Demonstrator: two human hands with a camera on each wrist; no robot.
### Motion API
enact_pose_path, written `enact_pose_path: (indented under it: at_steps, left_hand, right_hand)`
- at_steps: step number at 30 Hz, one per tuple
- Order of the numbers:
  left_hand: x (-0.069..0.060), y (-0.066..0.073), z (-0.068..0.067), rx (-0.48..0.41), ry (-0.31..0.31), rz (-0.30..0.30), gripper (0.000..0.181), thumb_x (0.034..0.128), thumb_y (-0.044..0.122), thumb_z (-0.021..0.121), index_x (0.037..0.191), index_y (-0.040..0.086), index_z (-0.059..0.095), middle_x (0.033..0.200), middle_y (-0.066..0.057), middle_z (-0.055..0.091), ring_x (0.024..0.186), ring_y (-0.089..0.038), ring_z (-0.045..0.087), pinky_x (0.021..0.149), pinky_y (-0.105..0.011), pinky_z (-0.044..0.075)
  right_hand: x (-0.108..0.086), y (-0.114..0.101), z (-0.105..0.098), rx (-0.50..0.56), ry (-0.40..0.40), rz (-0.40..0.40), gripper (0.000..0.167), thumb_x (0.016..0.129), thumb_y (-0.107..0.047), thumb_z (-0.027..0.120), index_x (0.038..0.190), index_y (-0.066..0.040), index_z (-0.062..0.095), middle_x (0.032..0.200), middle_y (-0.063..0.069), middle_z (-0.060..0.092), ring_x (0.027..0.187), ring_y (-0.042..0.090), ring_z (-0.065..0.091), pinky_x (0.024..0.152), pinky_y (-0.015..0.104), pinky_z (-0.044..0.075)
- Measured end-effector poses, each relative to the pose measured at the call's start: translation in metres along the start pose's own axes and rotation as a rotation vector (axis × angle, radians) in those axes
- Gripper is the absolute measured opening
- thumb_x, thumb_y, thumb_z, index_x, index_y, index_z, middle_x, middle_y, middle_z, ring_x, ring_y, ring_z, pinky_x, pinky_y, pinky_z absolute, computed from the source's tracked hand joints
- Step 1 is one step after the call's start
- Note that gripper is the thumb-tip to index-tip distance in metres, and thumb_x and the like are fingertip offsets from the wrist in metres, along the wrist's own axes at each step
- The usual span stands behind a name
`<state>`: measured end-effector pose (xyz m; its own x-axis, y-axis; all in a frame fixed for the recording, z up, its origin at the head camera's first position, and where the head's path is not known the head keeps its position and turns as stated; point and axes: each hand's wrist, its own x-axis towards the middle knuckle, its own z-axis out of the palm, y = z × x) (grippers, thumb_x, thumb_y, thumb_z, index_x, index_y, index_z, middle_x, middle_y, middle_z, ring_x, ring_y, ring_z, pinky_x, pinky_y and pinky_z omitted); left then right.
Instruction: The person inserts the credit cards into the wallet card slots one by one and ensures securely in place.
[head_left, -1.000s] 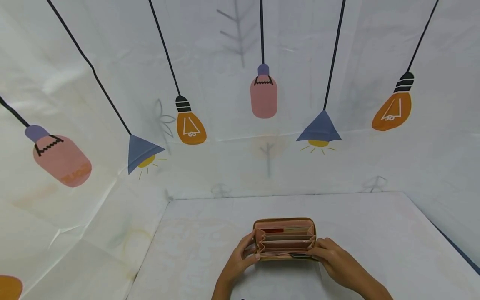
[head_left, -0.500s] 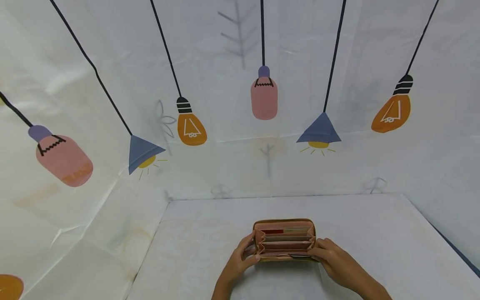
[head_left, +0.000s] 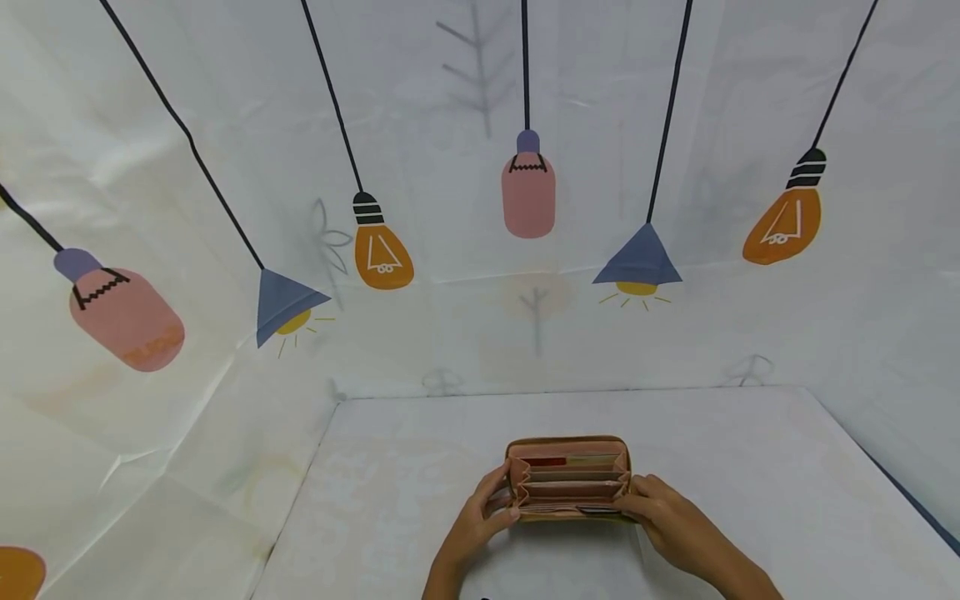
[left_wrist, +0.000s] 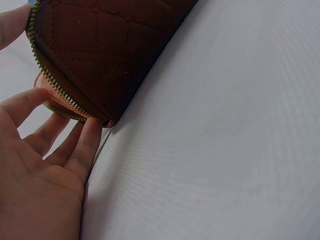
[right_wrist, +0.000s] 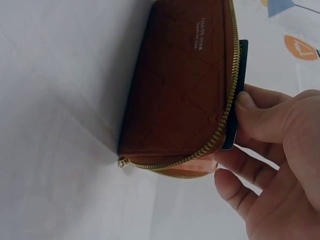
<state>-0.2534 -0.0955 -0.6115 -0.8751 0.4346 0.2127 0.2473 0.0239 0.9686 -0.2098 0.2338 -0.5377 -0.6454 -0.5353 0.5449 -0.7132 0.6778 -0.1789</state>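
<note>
A brown zip-around wallet [head_left: 568, 443] stands unzipped on the white table, its pink inner compartments facing up. Gold zipper teeth run along its edges in both wrist views. My left hand [head_left: 471, 521] holds the wallet's left end, thumb on the near side and fingers at the end folds. At the right end my right hand [head_left: 667, 521] pinches a dark flat card [right_wrist: 236, 110] between thumb and fingers. Part of this card sticks out past the wallet's near zipper edge; the rest is hidden inside. Several papers or cards, one red [head_left: 545, 461], show in the slots.
The white table surface [head_left: 405, 467] surrounds the wallet. Behind it and to the left rise white sheet walls [head_left: 465, 333] printed with hanging lamps and bulbs. A zipper pull [right_wrist: 123, 162] lies at the wallet's lower corner, close to the table.
</note>
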Motion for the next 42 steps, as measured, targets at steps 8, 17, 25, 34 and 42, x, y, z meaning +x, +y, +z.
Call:
enact_pose_path:
  at_steps: [8,17,25,34,42]
  left_hand:
    - [-0.0009,-0.0023,0.0005,-0.003,0.002,-0.011,0.070,0.0966,0.014,0.064,0.158,0.016,0.030,0.158,-0.013,0.033,0.140,-0.028,0.042,0.110,-0.028,0.045]
    - [0.0005,-0.0025,-0.0001,0.006,-0.008,0.030,0.068,0.0972,0.013,0.062,0.158,0.013,0.031,0.159,-0.016,0.032,0.140,-0.028,0.043,0.111,-0.032,0.045]
    - [0.0010,-0.0032,-0.0015,-0.001,-0.011,0.021,0.068,0.0975,0.012,0.062,0.158,0.014,0.030,0.159,-0.016,0.031,0.141,-0.029,0.041,0.112,-0.035,0.045]
    - [-0.0005,0.0001,-0.0010,-0.006,-0.006,-0.002,0.069,0.0976,0.012,0.062,0.158,0.016,0.029,0.158,-0.014,0.032,0.142,-0.032,0.040,0.112,-0.035,0.044]
    - [0.0011,0.0006,-0.0006,0.002,-0.003,-0.006,0.068,0.0976,0.014,0.062,0.158,0.016,0.031,0.159,-0.013,0.031,0.140,-0.025,0.043,0.111,-0.032,0.046]
  right_hand:
    - [0.0003,-0.0011,0.0004,-0.039,0.006,-0.012,0.030,0.073,-0.001,0.081,0.098,-0.018,0.078,0.098,-0.006,0.067,0.087,0.009,0.060,0.068,0.022,0.055]
    - [0.0016,-0.0024,0.0011,-0.106,0.054,-0.054,0.033,0.068,0.001,0.083,0.094,-0.019,0.079,0.094,-0.009,0.065,0.083,0.007,0.059,0.067,0.020,0.053]
    - [0.0025,-0.0024,0.0025,-0.138,0.082,-0.072,0.056,0.108,-0.037,0.027,0.094,-0.021,0.079,0.090,-0.010,0.061,0.082,0.007,0.058,0.066,0.020,0.051]
    - [0.0034,-0.0023,0.0046,-0.150,0.092,-0.087,0.068,0.107,-0.038,0.015,0.094,-0.020,0.080,0.090,-0.009,0.062,0.081,0.007,0.057,0.065,0.018,0.049]
    - [0.0042,-0.0003,0.0022,-0.167,0.122,-0.129,0.066,0.108,-0.037,0.017,0.093,-0.020,0.080,0.089,-0.009,0.060,0.079,0.006,0.056,0.065,0.016,0.048]
